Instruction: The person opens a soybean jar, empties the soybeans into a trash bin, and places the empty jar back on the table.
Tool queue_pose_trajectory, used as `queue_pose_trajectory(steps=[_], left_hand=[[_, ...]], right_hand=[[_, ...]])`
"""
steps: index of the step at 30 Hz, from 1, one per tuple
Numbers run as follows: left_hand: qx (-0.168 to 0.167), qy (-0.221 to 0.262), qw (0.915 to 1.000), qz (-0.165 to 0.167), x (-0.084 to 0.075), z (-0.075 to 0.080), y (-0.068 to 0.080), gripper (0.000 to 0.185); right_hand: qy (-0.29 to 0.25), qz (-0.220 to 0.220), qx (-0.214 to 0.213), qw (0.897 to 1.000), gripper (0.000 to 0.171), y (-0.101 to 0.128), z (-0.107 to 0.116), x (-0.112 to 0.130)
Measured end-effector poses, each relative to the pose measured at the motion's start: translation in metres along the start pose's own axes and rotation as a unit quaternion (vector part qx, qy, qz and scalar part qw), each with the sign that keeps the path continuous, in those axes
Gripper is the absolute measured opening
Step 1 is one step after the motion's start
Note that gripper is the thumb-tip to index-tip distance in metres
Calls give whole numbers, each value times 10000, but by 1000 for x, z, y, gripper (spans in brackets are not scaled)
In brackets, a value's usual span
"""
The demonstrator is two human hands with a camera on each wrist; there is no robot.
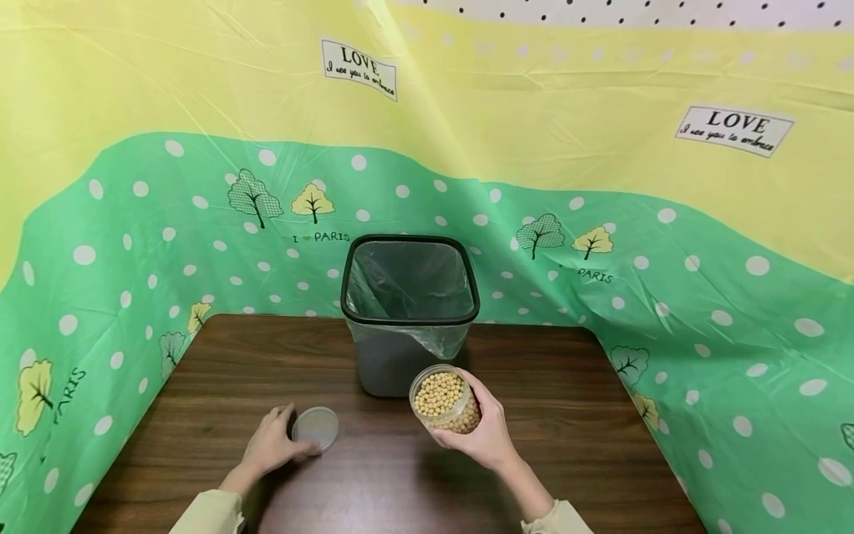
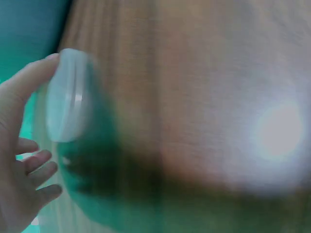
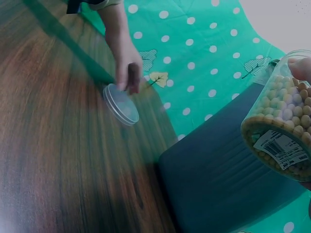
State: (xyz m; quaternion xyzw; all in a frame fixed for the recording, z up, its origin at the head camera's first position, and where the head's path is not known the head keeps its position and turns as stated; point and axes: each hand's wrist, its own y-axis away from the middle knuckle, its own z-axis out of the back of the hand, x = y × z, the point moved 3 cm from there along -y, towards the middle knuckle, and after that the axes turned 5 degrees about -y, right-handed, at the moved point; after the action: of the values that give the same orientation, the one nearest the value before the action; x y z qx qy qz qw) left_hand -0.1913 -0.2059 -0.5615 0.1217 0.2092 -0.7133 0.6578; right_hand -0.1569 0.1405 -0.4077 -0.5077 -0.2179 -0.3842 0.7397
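My right hand (image 1: 483, 434) grips an open clear plastic jar (image 1: 445, 400) full of pale yellow beans, held just above the table in front of the bin. The jar (image 3: 284, 121) shows a barcode label in the right wrist view. My left hand (image 1: 272, 443) is low on the table at the left, with thumb and a finger at the rim of the jar's clear round lid (image 1: 316, 429). The lid (image 3: 120, 104) lies low by the tabletop. In the blurred left wrist view the lid (image 2: 68, 94) touches one digit while the other fingers hang loose.
A dark grey waste bin (image 1: 408, 311) lined with a clear bag stands at the table's back middle. The brown wooden table (image 1: 567, 415) is fenced on three sides by a green and yellow dotted plastic sheet (image 1: 133, 245).
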Motion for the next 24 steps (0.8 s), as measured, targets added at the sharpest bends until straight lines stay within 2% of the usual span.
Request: queue_pose_trajectory(steps=[2, 5, 8, 12, 15, 18, 21, 24], left_hand=[[-70, 216, 9996, 140, -2, 9, -8, 93], [-420, 594, 9973, 104, -13, 25, -25, 88], [-793, 979, 9919, -164, -40, 49, -42, 85], [-1025, 1412, 9832, -534, -85, 89, -65, 84], [-930, 1542, 9808, -752, -114, 113, -81, 88], [-681, 1470, 9837, -787, -134, 128, -95, 93], [-372, 1287, 9886, -682, -143, 133, -106, 98], [-103, 1255, 9903, -587, -146, 132, -114, 99]], right_hand=[[-10, 0, -16, 10000, 85, -1, 1, 1], [-17, -92, -13, 10000, 85, 0, 2, 0], [1, -170, -33, 9998, 86, 0, 3, -1], [-71, -163, -75, 9998, 86, 0, 2, -1], [-91, -34, -141, 9999, 86, -1, 2, -1], [-97, 119, -183, 9997, 86, -2, 2, 1], [-67, 175, -191, 9996, 86, -5, 3, 4], [37, 130, -137, 9998, 87, -10, 7, 7]])
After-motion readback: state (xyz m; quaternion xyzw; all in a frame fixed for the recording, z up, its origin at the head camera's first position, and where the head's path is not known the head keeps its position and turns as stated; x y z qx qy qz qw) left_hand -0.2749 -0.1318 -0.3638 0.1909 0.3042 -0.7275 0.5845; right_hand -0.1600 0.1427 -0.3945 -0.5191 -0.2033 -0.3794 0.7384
